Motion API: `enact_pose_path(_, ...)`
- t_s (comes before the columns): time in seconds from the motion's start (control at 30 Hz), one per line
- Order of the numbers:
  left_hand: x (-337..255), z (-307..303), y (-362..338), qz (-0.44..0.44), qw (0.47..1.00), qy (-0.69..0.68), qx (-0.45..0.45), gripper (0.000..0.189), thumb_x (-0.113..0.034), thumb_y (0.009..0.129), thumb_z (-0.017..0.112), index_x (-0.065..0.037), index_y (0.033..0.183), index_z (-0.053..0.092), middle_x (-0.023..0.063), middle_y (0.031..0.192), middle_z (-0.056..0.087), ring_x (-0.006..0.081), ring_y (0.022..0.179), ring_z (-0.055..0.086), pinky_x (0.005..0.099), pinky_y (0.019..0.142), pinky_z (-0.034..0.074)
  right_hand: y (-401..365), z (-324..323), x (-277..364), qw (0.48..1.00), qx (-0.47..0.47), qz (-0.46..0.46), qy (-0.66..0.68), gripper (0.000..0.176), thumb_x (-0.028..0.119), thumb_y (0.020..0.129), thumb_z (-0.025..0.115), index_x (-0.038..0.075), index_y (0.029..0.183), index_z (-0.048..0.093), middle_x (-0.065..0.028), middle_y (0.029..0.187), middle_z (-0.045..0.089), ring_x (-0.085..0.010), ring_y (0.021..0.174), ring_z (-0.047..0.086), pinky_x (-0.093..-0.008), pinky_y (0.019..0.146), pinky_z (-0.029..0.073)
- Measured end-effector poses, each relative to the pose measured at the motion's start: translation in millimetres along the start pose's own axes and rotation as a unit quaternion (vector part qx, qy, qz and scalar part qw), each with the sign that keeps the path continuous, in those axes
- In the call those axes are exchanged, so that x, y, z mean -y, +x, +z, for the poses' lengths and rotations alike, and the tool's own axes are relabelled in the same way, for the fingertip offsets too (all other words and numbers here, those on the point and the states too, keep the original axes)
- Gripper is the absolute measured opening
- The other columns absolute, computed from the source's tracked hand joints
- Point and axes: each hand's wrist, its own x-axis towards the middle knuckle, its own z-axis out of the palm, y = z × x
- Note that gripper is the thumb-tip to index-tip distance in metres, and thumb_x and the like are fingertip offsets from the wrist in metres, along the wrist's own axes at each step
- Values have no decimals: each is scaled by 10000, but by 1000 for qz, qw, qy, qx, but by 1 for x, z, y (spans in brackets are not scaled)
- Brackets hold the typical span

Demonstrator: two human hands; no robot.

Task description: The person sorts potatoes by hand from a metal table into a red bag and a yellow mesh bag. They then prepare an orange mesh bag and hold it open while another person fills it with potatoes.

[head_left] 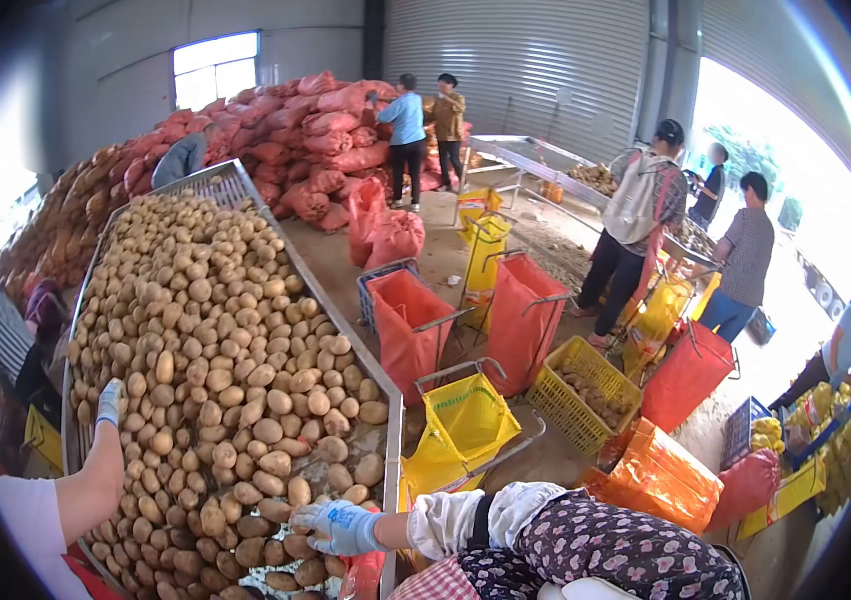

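Note:
My right hand (335,527), in a white and light-blue glove, rests over the near right corner of a heap of potatoes (235,340). Its fingers are stretched out across a few of them, and no potato shows lifted in it. A floral sleeve with a white gathered cuff (440,524) covers this arm. The potatoes fill a long metal-rimmed sorting table (394,440). Just below the hand, part of a red bag (361,578) shows at the table's edge. My left hand is outside the picture.
At the left, another person's gloved hand (110,402) touches the heap. Right of the table stand a yellow bag on a frame (465,420), red bags (410,325) and a yellow crate (585,390). Stacked red sacks (330,140) rise behind; several people work around.

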Motion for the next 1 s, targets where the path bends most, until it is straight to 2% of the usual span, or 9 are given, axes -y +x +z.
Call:
enact_pose_path(0.03,-8,2,-5,-5,998,56,-22,804,-605,876,495,21,1373,415,255,1385,441,440,1310,362,556,1085,279,1,5,-2,999,-34,-14,-23,471,264,890,565,100,1326,499,-148,1327,516,-360,1150,532,-457,974,432)
enact_pose_path(0.13,-43,-31,-18,294,953,-66,-18,739,-479,849,574,-13,1398,408,257,1433,374,433,1316,347,557,1097,253,7,8,-2,999,-11,5,-46,401,301,882,575,108,1234,579,-169,1096,634,-376,992,604,-445,868,490)
enact_pose_path(0.17,-52,-38,-34,222,964,-109,95,707,-393,777,632,-73,1378,440,218,1432,389,407,1350,314,565,1132,163,7,6,3,998,8,17,-54,376,315,879,580,113,1196,609,-172,1010,661,-380,933,623,-442,826,507)
enact_pose_path(0.4,-5,-45,-57,157,977,-27,140,558,-391,835,575,-66,1287,537,217,1376,440,386,1321,351,537,1121,199,25,-4,-18,991,-20,33,-127,277,335,882,542,116,966,689,-136,924,696,-340,907,648,-441,828,502)
enact_pose_path(0.57,-39,-71,-47,38,969,-153,192,567,-363,834,585,-44,1298,519,209,1404,416,402,1311,352,489,1106,247,36,18,2,946,243,25,-213,352,336,921,496,125,1174,620,-158,1064,671,-344,1019,624,-437,891,478)
enact_pose_path(0.67,-83,-62,-24,188,964,-169,88,676,-382,829,594,-78,1405,411,216,1428,386,405,1324,335,504,1114,228,34,18,5,961,260,-10,-95,382,323,924,509,125,1240,591,-181,1093,657,-341,1046,618,-418,917,473)
enact_pose_path(0.77,-86,-34,-11,172,983,-19,53,652,-446,819,587,-101,1360,470,197,1386,432,403,1269,390,507,1071,281,41,9,-20,968,194,-87,133,374,304,920,544,109,1234,599,-197,1085,656,-331,1021,630,-389,910,484)
enact_pose_path(0.9,-42,-31,-29,15,974,-82,212,482,-376,857,545,-72,1232,537,193,1265,527,395,1152,494,485,969,387,57,-62,-68,990,52,119,-52,330,293,924,532,103,1172,639,-187,1055,670,-328,993,642,-390,892,495)
enact_pose_path(1.0,-41,-48,-13,-140,934,-54,325,469,-355,871,537,-49,1226,533,199,1235,550,392,1118,527,457,950,418,48,-78,-82,927,178,212,-254,307,271,918,540,109,1156,648,-177,1070,672,-337,1004,636,-386,897,492)
